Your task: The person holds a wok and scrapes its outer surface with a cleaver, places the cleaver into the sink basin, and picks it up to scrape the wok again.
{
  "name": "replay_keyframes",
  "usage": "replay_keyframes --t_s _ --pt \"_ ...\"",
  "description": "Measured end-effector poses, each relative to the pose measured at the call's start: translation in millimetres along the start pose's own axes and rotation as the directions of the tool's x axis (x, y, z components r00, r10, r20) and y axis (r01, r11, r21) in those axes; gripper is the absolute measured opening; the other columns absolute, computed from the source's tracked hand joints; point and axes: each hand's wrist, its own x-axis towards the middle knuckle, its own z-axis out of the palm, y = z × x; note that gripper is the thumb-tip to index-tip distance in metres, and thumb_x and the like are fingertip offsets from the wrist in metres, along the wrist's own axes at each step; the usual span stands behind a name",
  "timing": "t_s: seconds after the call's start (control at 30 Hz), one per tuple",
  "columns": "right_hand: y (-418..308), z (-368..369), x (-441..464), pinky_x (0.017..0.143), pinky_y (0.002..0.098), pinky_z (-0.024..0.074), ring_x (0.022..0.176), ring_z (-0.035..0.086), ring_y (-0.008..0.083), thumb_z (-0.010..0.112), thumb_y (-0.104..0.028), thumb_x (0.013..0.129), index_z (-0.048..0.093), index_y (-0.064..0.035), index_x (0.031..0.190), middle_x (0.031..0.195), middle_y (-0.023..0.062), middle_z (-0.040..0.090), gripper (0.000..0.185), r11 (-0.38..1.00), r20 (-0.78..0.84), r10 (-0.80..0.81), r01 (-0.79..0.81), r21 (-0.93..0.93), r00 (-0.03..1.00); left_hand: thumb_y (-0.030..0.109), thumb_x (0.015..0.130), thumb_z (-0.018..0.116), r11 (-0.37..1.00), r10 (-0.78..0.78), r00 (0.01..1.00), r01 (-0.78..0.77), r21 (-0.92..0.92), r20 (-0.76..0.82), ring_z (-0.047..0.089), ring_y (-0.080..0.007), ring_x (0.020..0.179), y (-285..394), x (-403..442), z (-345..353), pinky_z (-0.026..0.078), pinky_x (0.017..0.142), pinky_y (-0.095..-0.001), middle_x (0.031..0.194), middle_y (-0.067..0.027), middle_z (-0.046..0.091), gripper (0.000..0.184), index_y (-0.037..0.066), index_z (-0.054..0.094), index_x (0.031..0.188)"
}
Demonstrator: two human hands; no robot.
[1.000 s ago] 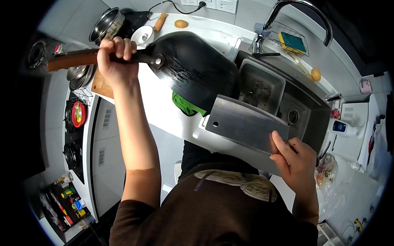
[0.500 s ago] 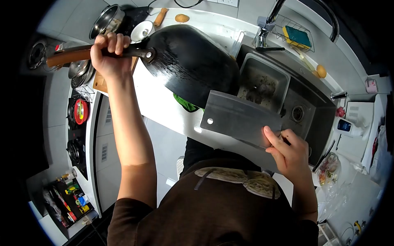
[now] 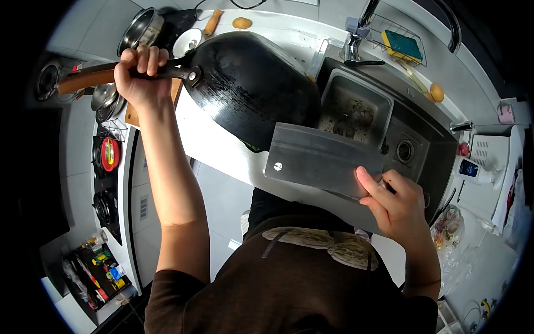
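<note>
My left hand [image 3: 143, 78] is wrapped round the handle of a dark wok [image 3: 250, 83], raised and tilted so that its dark outer side shows above the white counter. In my right hand [image 3: 392, 203] is a cleaver [image 3: 322, 161], gripped near its handle, with the thumb or finger lying along the broad blade. The blade is flat to the camera and points left, its far end in front of the wok's lower edge. A bit of something green [image 3: 253, 147] shows beneath the wok; the rest of it is hidden.
A sink [image 3: 428, 161] with a grey basin [image 3: 384, 94] and a tap [image 3: 353, 47] lies right of the wok. Behind stand a white bowl [image 3: 186, 42], a potato [image 3: 242, 23] and a steel pot [image 3: 142, 33]. A sponge [image 3: 401, 45] sits in a wire rack.
The wok and my left hand have shifted slightly left and down, covering more of the green thing. The cleaver's blade end has moved a little to the left.
</note>
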Motion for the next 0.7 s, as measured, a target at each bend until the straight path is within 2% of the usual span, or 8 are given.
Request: replay_keyframes --t_s 0.23,0.7 --pt "1.1 -10.4 -1.2 0.047 0.0271 0.0364 0.053 0.042 0.0148 0.071 -0.022 0.068 0.06 -0.0137 0.117 0.067 0.0027 0.038 0.051 0.998 0.047 -0.024 0.027 -0.062 0.999 0.015 0.075 0.046 1.0 0.001 1.0 -0.001 0.024 0.006 0.031 -0.0117 0.045 0.2 1.7 0.1 0.032 0.054 -0.0283 0.052 0.002 0.033 0.018 0.013 0.047 0.057" --pt "-5.8 -18.0 7.3 0.047 0.0273 0.0371 0.052 0.043 0.0152 0.071 -0.022 0.068 0.059 -0.0129 0.117 0.066 0.003 0.038 0.051 0.999 0.041 -0.036 0.037 -0.034 0.999 0.014 0.075 0.046 0.999 0.018 0.999 -0.019 0.028 0.033 0.03 -0.0113 0.044 -6.2 -3.1 21.0 0.03 0.053 -0.0278 0.052 0.0019 0.033 0.016 0.013 0.047 0.059"
